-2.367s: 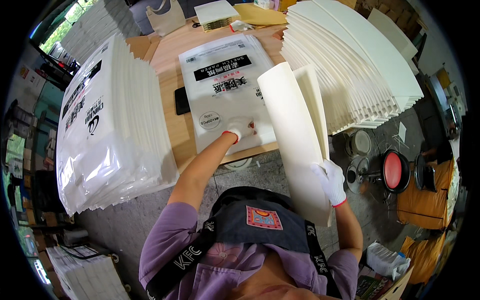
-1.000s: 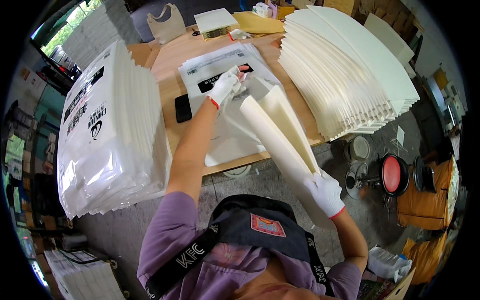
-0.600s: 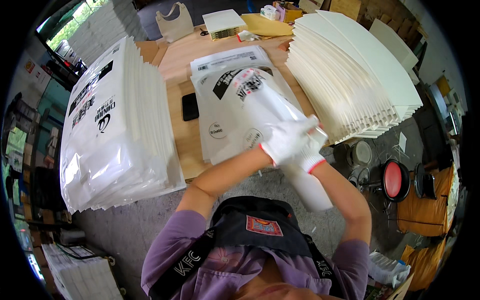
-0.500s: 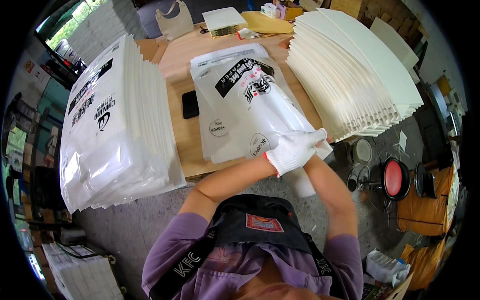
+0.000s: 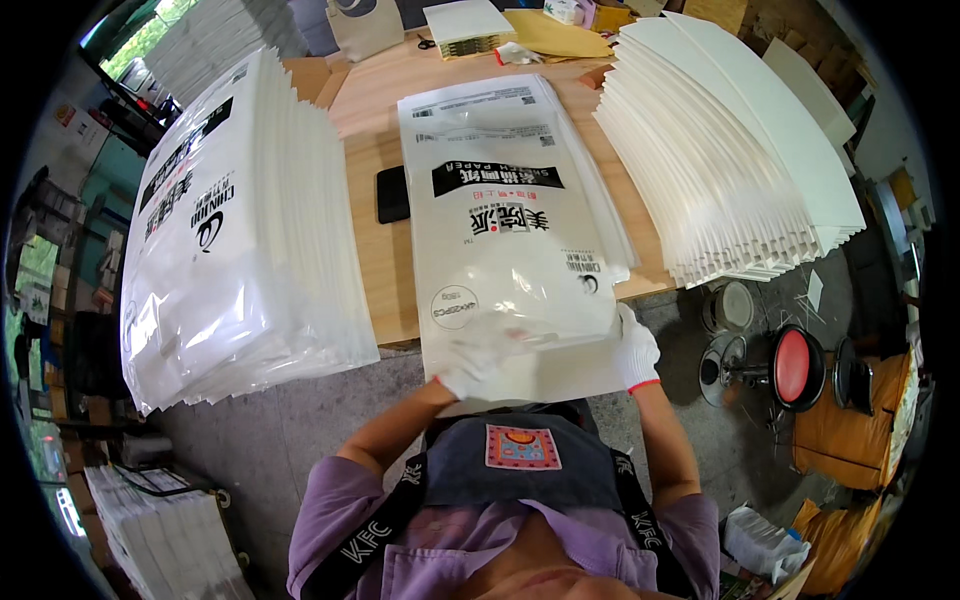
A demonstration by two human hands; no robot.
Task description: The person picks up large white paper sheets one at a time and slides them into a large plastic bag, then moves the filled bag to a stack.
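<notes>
A clear printed plastic bag (image 5: 505,215) with white paper sheets inside lies flat on the wooden table (image 5: 370,120), its open end hanging over the near edge. My left hand (image 5: 472,362), in a white glove, presses on the bag's near left end; it looks partly under the film. At the near right corner my gloved right hand (image 5: 635,350) grips the bag's edge. The paper's near end (image 5: 545,375) sticks out between both hands.
A tall stack of filled printed bags (image 5: 235,230) stands at the left. A fanned stack of white paper sheets (image 5: 735,150) fills the right. A black phone (image 5: 392,193) lies beside the bag. A red-topped stool (image 5: 795,365) stands on the floor, right.
The rolled white sheets have gone into the bag, which now lies flat on the table. My hands have moved apart to the bag's near corners.
</notes>
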